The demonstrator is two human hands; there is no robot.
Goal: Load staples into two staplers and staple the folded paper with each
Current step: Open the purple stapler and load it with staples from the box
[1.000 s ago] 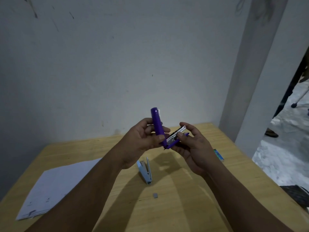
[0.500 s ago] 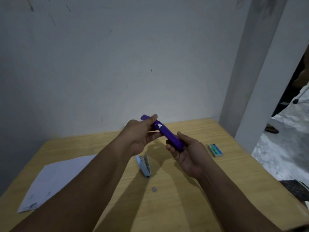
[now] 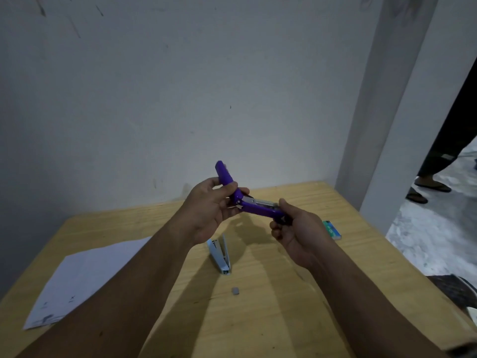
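Note:
I hold a purple stapler point(image 3: 254, 206) above the wooden table point(image 3: 284, 306), hinged open in a wide V. My left hand point(image 3: 211, 205) grips its raised lid near the hinge. My right hand point(image 3: 294, 231) grips the front end of its base, where the metal staple channel shows. A light blue stapler point(image 3: 220, 254) lies open on the table below my hands. A small grey strip of staples point(image 3: 235, 290) lies in front of it. The folded white paper point(image 3: 82, 275) rests at the left.
A green staple box point(image 3: 331, 229) sits on the table's right side. A wall stands right behind the table. At the right is a pillar, and beyond it a person's feet in sandals point(image 3: 426, 189) on the floor.
The stapler was swung shut half a second ago; now its lid is lifted open again, showing the metal channel. My right hand has slid to the front end of the base.

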